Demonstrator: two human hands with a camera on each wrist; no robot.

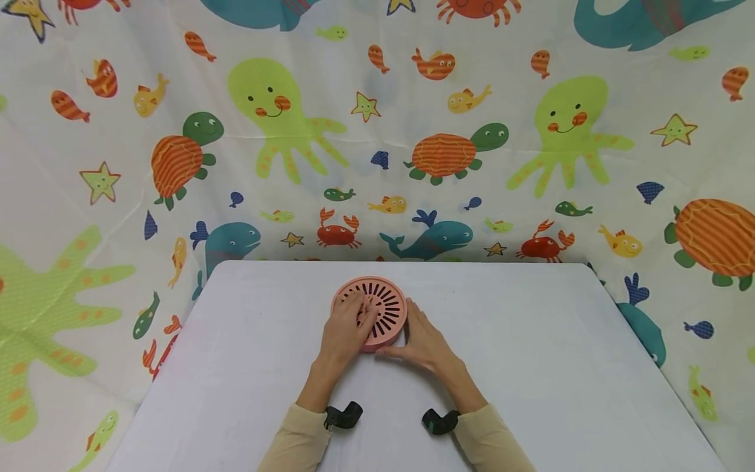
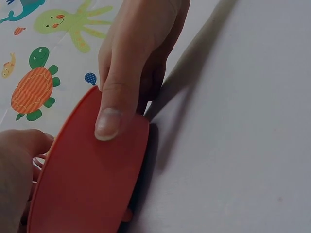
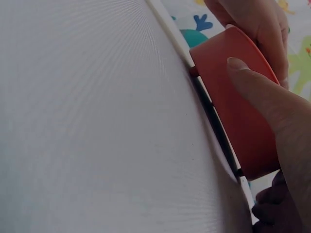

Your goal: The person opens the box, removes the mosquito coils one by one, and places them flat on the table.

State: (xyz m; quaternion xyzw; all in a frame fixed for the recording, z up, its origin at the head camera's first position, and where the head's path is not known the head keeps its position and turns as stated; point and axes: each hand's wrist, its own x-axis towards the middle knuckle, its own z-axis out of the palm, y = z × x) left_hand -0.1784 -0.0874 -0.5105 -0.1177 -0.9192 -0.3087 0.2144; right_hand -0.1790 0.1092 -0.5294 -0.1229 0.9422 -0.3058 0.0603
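Note:
A round pink box (image 1: pixel 389 308) with a lid cut by dark radial slots sits on the white table. My left hand (image 1: pixel 345 331) is over the lid's left half, fingers bent down onto it; the fingertips' exact hold is hidden. At the box's right side is my right hand (image 1: pixel 425 341), its thumb along the near wall and its fingers round the right edge. In the left wrist view, the right thumb (image 2: pixel 109 121) lies flat on the smooth side of the box (image 2: pixel 87 179). Small feet show under the box (image 3: pixel 238 107) in the right wrist view.
The white table (image 1: pixel 531 341) stretches to both sides, its back edge against a hanging cloth (image 1: pixel 377 177) printed with sea animals. Black wrist cameras (image 1: pixel 344 416) are worn by both arms, below beige sleeves' cuffs.

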